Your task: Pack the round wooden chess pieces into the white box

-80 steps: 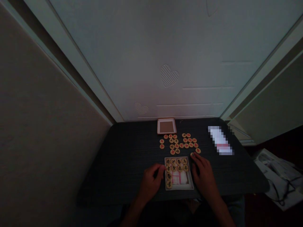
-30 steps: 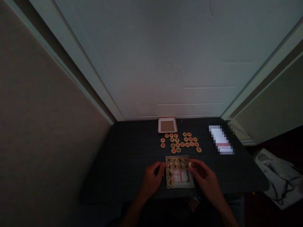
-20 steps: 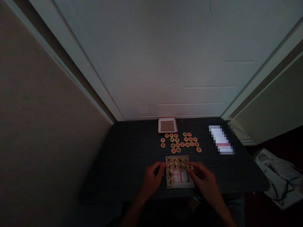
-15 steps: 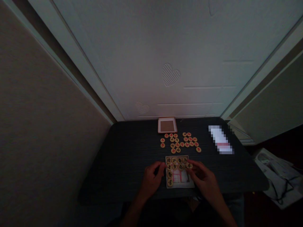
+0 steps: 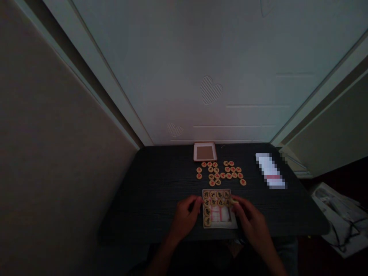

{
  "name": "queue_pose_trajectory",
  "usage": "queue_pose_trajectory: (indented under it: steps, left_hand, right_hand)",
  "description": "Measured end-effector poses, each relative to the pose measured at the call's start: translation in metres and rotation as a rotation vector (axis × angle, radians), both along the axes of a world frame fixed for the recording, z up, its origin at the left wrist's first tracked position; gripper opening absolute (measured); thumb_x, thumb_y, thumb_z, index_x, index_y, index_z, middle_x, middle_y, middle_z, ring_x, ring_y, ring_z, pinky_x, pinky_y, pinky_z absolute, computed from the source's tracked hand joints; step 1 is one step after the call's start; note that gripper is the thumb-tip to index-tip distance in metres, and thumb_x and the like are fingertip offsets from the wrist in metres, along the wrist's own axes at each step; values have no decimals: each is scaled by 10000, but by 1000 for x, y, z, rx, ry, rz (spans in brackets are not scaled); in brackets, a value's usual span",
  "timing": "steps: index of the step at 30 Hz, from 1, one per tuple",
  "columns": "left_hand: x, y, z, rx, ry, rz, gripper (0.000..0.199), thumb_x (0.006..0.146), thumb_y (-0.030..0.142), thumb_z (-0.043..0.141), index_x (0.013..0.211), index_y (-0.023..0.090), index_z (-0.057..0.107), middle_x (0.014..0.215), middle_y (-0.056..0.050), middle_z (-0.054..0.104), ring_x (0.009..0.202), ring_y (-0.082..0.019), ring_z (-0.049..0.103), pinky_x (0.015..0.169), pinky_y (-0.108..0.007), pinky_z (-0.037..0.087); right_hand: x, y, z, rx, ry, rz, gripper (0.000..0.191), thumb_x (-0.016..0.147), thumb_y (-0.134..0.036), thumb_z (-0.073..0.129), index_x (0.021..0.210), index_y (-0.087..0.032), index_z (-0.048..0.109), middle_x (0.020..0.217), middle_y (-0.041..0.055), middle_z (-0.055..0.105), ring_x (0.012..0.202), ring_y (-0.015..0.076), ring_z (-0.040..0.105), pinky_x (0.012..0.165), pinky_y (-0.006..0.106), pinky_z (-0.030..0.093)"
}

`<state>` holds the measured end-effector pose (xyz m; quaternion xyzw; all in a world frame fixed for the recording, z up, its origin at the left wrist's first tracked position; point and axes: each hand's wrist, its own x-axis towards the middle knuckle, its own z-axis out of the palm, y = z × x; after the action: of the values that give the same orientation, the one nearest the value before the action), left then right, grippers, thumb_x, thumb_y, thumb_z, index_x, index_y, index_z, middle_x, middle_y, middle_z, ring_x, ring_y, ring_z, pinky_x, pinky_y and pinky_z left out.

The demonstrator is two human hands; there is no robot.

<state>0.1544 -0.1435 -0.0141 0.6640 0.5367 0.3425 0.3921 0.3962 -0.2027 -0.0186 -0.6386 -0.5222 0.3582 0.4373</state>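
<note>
Probably light, rigid and smooth, the xiangqi piece (image 5: 235, 201) by the open box's (image 5: 220, 225) right wall suits a rim grip; the right hand (image 5: 253, 216) pinches it, the left hand (image 5: 186, 214) curls at the left wall, hold unclear.

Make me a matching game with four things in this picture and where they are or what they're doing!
1. left hand
2. right hand
3. shallow tray
4. red-marked pieces

A. spread out on the dark table
B. pinching a round piece
C. near the table's back edge
D. at the left edge of the box

Pairs: 1-D, 2-B, 3-C, 4-A
</note>
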Motion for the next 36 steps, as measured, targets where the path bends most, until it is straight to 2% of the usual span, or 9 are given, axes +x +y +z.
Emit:
queue_pose_trajectory:
  steps: [4,9,17,22,28,36]
  left_hand:
    - [-1,0,-2,3,0,-2,381,994,428,495,832,187,742,645,-5,682,633,-175,650,642,-251,450]
    - [-1,1,-2,0,2,-2,372,989,431,501,842,194,748,665,-7,704,634,-175,651,643,-252,453]
    - [0,0,1,-15,-6,3,377,982,442,509,825,196,747,655,-7,700,624,-178,646,632,-253,459]
    - [0,1,-3,-19,-9,5,375,984,429,508,820,188,744,649,-10,690,629,-177,643,626,-251,453]
    - [0,1,-3,-34,-20,4,383,979,448,511,842,185,752,637,-6,682,610,-173,633,619,-251,451]
    - [0,1,-1,-22,-10,8,377,980,449,521,831,194,755,654,-8,699,627,-176,646,625,-248,455]
  right_hand:
    - [4,-1,1,77,-154,47,365,983,-508,546,1180,-266,736,1120,78,766,1018,250,727,894,359,594]
    - [5,-4,-1,160,-242,134,304,977,-485,585,1106,-283,772,1094,65,780,1000,250,742,914,380,598]
    - [11,-9,-11,220,-395,227,258,992,-400,578,1181,-316,734,1174,53,754,1091,276,690,1003,495,551]
    - [9,-8,-11,259,-466,214,207,962,-347,625,1146,-294,704,1125,58,755,1066,280,670,954,487,546]
    - [4,-5,-6,256,-519,252,95,917,-282,672,1010,-273,682,1014,49,730,984,261,656,916,455,537]
    - [1,-2,-5,242,-559,255,162,891,-199,632,1024,-275,685,1095,75,684,1040,280,635,925,477,542]
